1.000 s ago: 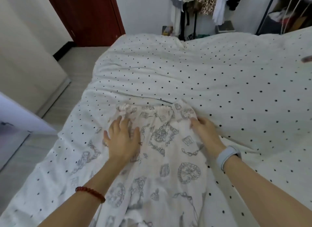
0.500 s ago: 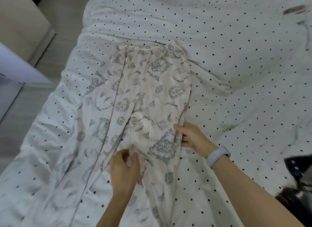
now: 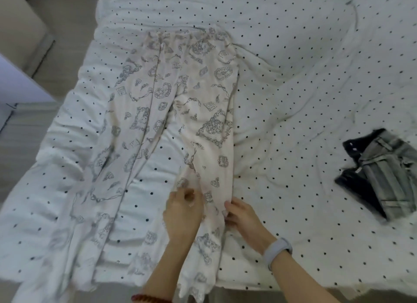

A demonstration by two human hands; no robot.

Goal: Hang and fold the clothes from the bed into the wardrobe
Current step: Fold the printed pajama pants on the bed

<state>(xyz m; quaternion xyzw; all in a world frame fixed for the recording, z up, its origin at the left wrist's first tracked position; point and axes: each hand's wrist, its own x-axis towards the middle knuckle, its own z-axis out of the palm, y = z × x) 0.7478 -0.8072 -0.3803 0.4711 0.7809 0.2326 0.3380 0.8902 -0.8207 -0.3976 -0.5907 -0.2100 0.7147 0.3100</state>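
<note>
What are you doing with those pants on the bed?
A person is laying printed pajama pants flat on the polka-dot bedspread, waistband at the far end. The left hand pinches the inner edge of the right-side leg and the right hand grips its outer edge, low on the leg. A folded grey and dark garment lies off to the right. Nothing is folded or hung here yet.
</note>
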